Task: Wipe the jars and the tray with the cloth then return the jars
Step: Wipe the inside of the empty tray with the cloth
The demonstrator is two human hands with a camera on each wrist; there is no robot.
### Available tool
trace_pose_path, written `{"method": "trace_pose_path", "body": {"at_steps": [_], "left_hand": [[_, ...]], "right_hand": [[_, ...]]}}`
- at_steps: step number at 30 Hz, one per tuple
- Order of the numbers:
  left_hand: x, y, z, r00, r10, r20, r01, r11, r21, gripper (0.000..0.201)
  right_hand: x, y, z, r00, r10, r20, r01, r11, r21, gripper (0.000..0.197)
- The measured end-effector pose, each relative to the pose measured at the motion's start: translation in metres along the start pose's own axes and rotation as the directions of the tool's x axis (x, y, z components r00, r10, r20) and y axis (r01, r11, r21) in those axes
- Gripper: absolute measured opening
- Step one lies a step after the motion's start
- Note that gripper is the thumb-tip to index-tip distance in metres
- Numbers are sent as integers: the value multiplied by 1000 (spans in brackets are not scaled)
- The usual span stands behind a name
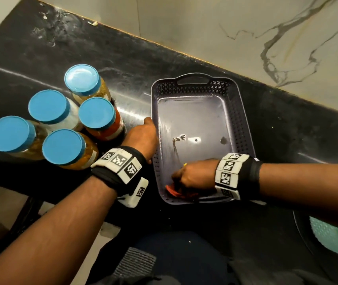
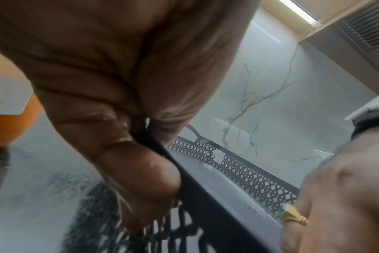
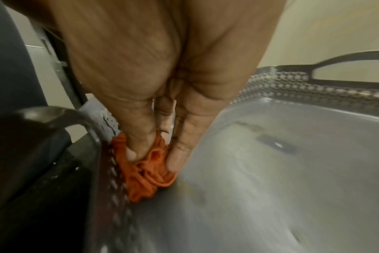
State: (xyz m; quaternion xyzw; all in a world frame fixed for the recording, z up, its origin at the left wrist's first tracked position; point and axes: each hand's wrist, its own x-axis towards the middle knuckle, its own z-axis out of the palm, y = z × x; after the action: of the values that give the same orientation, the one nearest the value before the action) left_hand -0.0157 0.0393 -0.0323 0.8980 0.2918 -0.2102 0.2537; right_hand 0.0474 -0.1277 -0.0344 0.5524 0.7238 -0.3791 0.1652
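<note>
A: Taking the grey plastic tray point(image 1: 197, 82) with perforated walls as the landmark, what stands to its left?

B: Five clear jars with blue screw lids point(image 1: 65, 118), clustered upright on the black stone counter point(image 1: 40, 58) just left of the tray, some touching one another. None is in the tray. By my guess they are heavy for their size, being full, and the smooth sides could slip in a damp hand; I would take each round the body below the lid.

A: And the left hand point(image 1: 141, 134)?

B: It sits on the tray's left wall, between jars and tray. In the left wrist view the thumb lies outside the lattice and the fingers point(image 2: 180, 95) go over the rim, so it pinches that wall and steadies the tray. The tray looks light and a bit flexible, so it would likely skid without that hold.

A: Inside the tray?

B: A wet sheen, a few dark specks near the middle of the floor, and no jars.

A: The right hand point(image 1: 192, 175)?

B: In the tray's near corner, thumb and fingertips point(image 3: 175, 162) curled round a bunched orange cloth point(image 3: 147, 179), pressing it where the floor meets the wall. The cloth is soft and limp, so wadding it is a sensible way to hold it.
</note>
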Motion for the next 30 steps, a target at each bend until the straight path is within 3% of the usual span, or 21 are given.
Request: {"method": "trace_pose_path", "body": {"at_steps": [5, 9, 13, 16, 18, 22, 27, 30], "left_hand": [[2, 1, -3, 1000, -11, 7, 12, 998, -64, 25], [15, 10, -7, 1000, 1, 1, -1, 994, -112, 28], [20, 5, -30, 990, 39, -134, -70, 970, -231, 58], [2, -6, -33, 978, 60, -201, -111, 962, -250, 60], [-15, -11, -24, 981, -4, -194, -39, 975, -217, 62], [-41, -10, 0, 989, -149, -9, 143, 961, -235, 98], [-38, -15, 15, 991, -135, -18, 129, 973, -191, 100], [-33, -15, 11, 993, -102, -55, 95, 988, -123, 93]], "right_hand": [[-70, 37, 34, 973, 193, 128, -198, 980, 28, 30], [-86, 40, 42, 954, 284, 101, -292, 953, 77, 31], [-62, 26, 45, 945, 322, -51, -304, 926, 222, 29], [-34, 12, 37, 891, 412, -189, -329, 874, 357, 23], [-11, 5, 23, 887, 381, -259, -275, 889, 365, 16], [15, -3, -11, 892, 323, -315, -181, 896, 405, 9], [37, -9, -34, 898, 363, -250, -262, 895, 360, 20], [36, -15, -36, 946, 243, -213, -207, 962, 180, 29]]}}
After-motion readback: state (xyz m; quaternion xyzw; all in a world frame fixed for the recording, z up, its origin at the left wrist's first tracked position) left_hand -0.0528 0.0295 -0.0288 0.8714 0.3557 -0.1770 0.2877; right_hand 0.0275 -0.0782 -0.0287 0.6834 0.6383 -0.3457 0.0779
